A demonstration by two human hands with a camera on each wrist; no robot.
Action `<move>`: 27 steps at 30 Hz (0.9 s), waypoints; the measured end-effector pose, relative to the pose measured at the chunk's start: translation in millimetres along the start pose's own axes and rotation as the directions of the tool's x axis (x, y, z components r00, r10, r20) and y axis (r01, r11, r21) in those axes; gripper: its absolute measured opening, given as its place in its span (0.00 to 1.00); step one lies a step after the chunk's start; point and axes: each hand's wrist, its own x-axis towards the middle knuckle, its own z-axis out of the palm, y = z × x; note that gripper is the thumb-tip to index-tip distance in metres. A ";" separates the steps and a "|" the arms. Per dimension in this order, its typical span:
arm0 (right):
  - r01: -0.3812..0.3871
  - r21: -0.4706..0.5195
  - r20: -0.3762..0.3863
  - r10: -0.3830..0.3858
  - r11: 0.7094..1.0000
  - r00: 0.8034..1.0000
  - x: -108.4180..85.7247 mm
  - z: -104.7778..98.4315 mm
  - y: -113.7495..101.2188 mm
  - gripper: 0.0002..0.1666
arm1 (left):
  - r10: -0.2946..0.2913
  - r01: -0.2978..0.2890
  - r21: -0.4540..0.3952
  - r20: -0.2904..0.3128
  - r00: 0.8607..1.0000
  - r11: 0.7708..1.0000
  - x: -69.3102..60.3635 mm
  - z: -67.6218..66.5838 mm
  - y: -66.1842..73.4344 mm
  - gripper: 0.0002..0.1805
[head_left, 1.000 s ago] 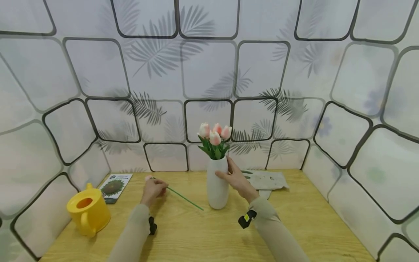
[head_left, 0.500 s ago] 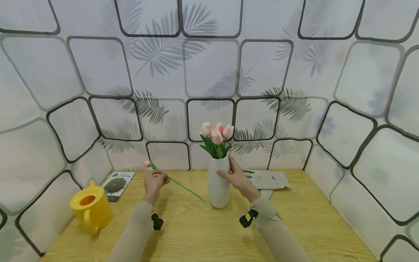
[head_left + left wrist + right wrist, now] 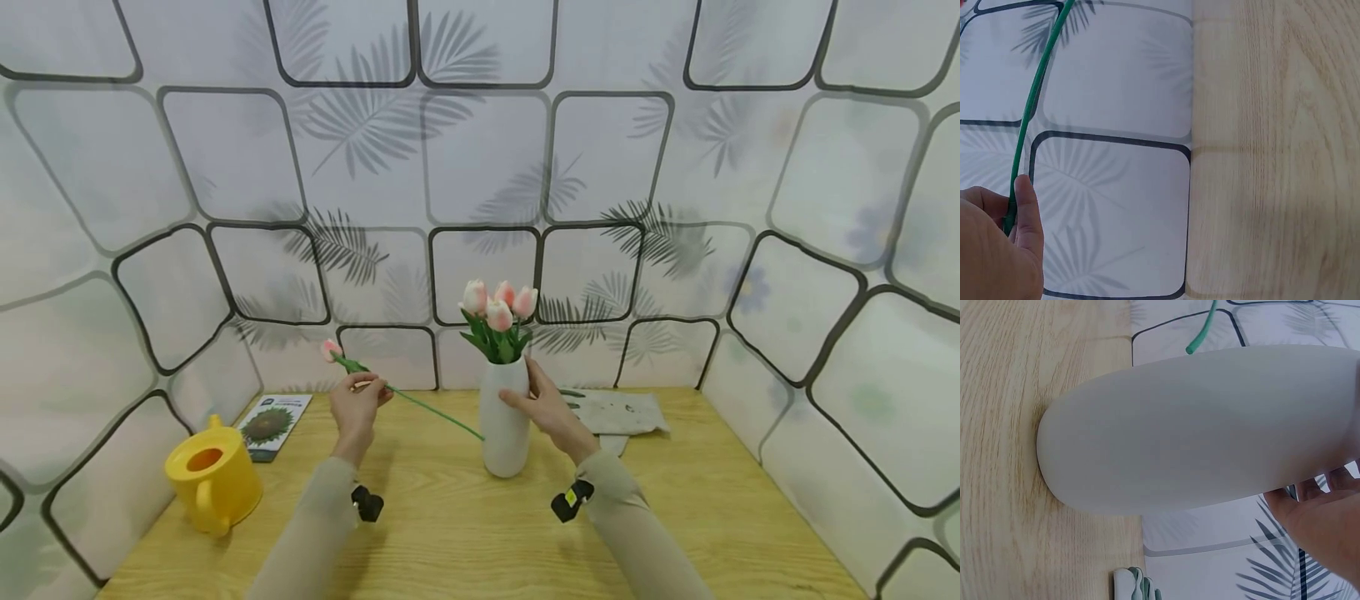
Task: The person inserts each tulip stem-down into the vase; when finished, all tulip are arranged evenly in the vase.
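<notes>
In the head view my left hand (image 3: 356, 410) pinches the green stem of a single pink-and-white tulip (image 3: 435, 410). Its bloom points up to the left, and the stem's lower end reaches toward the vase's left side. The left wrist view shows the stem (image 3: 1026, 119) between thumb and fingers, bloom out of sight. My right hand (image 3: 550, 410) grips the upper right side of a white vase (image 3: 504, 425), which stands upright on the table. Several tulips (image 3: 498, 315) with green leaves stand in the vase. In the right wrist view the stem's end (image 3: 1195, 346) shows beside the vase (image 3: 1197, 431).
On the left of the wooden table (image 3: 465, 542) stands a yellow watering can (image 3: 217, 483). A seed packet with a flower picture (image 3: 272, 425) lies behind it. Pale folded fabric with green marks (image 3: 626, 412) lies right of the vase. Patterned walls close off the back and sides.
My left hand has lifted the single tulip off the table; its bloom has risen and its stem end has come nearer the vase. My right hand keeps its hold on the vase.
</notes>
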 end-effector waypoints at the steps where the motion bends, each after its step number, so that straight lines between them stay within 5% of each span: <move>1: -0.001 0.000 0.000 0.001 1.000 1.000 0.1 0.1 0.0 0.54 | 0.014 -0.014 0.003 0.001 1.000 1.000 -0.5 1.1 1.3 0.06; 15: 0.002 0.000 0.004 -0.002 1.000 1.000 0.5 0.1 0.3 0.54 | 0.102 -0.102 -0.086 -0.002 0.995 0.991 -2.2 5.0 21.2 0.09; 21: 0.006 0.000 0.005 -0.006 1.000 1.000 1.4 -1.0 2.3 0.54 | 0.137 -0.136 -0.255 -0.013 0.990 0.957 -5.6 13.8 35.9 0.06; 27: 0.002 -0.004 0.008 -0.002 1.000 1.000 1.2 -1.2 2.0 0.55 | 0.177 -0.182 -0.328 -0.044 0.983 0.927 -7.7 23.2 49.2 0.05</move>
